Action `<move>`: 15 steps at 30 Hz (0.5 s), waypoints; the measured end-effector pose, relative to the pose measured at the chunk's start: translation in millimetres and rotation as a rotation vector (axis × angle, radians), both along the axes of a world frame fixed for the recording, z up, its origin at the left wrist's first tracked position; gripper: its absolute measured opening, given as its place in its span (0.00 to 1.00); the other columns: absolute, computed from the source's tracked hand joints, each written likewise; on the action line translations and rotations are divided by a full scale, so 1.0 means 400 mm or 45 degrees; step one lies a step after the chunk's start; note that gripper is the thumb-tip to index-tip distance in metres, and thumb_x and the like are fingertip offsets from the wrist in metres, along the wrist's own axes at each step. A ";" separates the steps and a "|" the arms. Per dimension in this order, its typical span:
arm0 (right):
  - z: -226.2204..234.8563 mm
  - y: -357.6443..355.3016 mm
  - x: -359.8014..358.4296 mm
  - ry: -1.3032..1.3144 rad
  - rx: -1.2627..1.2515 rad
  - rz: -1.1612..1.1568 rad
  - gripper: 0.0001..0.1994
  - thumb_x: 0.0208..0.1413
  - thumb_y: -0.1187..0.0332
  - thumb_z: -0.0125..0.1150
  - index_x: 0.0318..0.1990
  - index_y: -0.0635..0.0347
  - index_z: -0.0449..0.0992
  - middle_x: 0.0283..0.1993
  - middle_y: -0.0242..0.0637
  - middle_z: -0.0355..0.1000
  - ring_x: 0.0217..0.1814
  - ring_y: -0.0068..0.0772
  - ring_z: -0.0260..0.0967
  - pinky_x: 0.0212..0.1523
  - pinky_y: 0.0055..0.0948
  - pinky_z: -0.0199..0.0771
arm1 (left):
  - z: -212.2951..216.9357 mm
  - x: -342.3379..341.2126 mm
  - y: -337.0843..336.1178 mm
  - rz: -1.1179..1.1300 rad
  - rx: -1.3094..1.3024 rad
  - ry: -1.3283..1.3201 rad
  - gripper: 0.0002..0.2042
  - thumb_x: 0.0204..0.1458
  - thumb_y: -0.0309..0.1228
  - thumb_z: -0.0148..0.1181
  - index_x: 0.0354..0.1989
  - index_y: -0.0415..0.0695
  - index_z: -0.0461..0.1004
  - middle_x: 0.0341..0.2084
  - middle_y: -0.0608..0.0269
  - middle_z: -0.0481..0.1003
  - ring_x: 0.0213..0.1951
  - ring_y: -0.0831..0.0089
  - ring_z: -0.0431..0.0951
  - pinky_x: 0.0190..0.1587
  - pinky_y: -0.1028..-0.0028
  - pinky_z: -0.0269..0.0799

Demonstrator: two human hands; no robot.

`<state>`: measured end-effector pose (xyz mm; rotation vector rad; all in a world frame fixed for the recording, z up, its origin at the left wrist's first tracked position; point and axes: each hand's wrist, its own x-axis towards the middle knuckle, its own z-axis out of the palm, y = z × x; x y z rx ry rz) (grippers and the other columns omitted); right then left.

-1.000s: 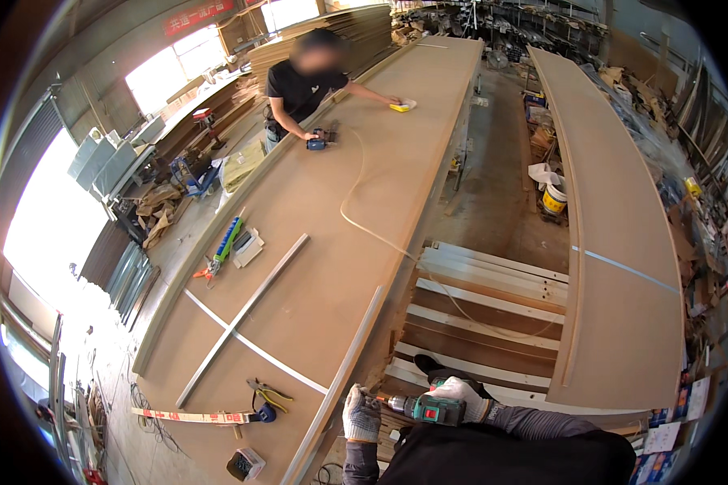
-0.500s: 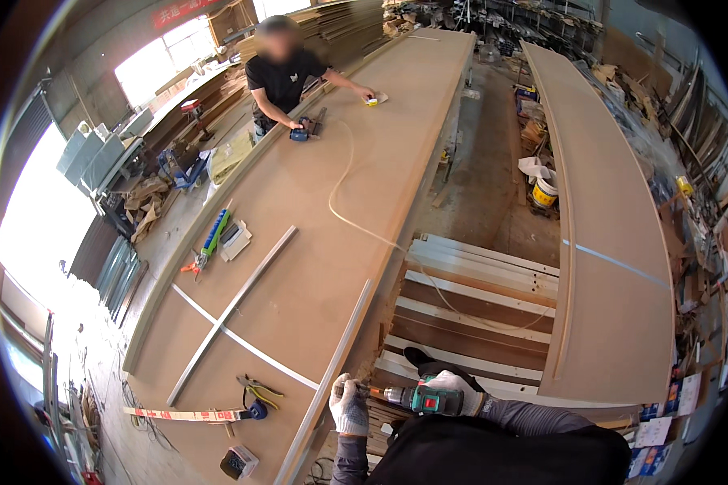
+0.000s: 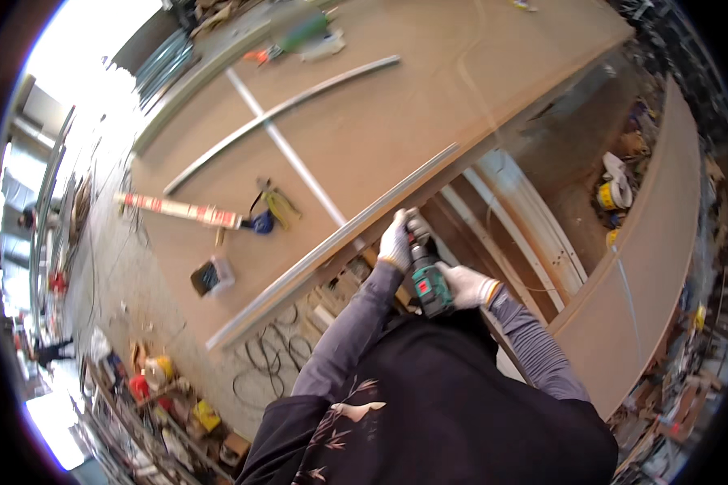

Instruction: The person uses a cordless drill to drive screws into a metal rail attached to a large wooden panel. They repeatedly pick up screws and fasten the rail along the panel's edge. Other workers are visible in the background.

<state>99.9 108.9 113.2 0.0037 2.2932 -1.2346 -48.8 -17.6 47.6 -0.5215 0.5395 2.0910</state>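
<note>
In my right hand (image 3: 467, 288), gloved in white, is a green and black cordless drill (image 3: 433, 293), its chuck turned away from my body. My left hand (image 3: 395, 242), gloved too, is closed at the front end of the drill, by the chuck and bit. What its fingers hold is too small to make out. Just beyond my hands, a thin metal strip (image 3: 332, 237) runs along the near edge of a large brown panel (image 3: 364, 129). Pliers with yellow handles (image 3: 281, 208) lie on the panel beside a blue tape measure (image 3: 260, 222).
A small box of dark pieces (image 3: 212, 276) sits near the panel's corner. A loose metal bar (image 3: 287, 107) crosses a white line. Pale beams (image 3: 534, 218) lie low at the right, before a second panel (image 3: 651, 267). Cables (image 3: 271, 356) coil on the floor.
My view has swung down and turned, so the co-worker is out of sight. The drill, sideways before, points away from me now; both hands stay at it.
</note>
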 end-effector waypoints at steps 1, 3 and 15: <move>-0.012 0.014 -0.011 -0.046 0.172 0.095 0.35 0.45 0.63 0.76 0.58 0.65 0.64 0.41 0.60 0.78 0.50 0.60 0.78 0.51 0.45 0.79 | -0.044 -0.001 0.004 0.011 -0.092 0.044 0.14 0.69 0.46 0.52 0.44 0.47 0.71 0.21 0.73 0.64 0.22 0.78 0.63 0.26 0.75 0.64; -0.011 0.027 -0.041 -0.007 0.393 0.184 0.36 0.44 0.68 0.71 0.62 0.65 0.62 0.40 0.61 0.78 0.49 0.62 0.77 0.50 0.48 0.78 | -0.109 -0.006 0.000 0.032 -0.243 0.119 0.15 0.67 0.46 0.56 0.48 0.48 0.73 0.23 0.70 0.69 0.22 0.76 0.68 0.26 0.74 0.68; -0.107 0.010 -0.051 0.095 0.934 0.444 0.31 0.41 0.66 0.71 0.55 0.61 0.67 0.35 0.47 0.80 0.40 0.51 0.81 0.45 0.45 0.75 | -0.142 0.018 -0.018 0.092 -0.513 0.227 0.11 0.64 0.27 0.53 0.54 0.41 0.70 0.31 0.61 0.76 0.26 0.73 0.75 0.31 0.71 0.76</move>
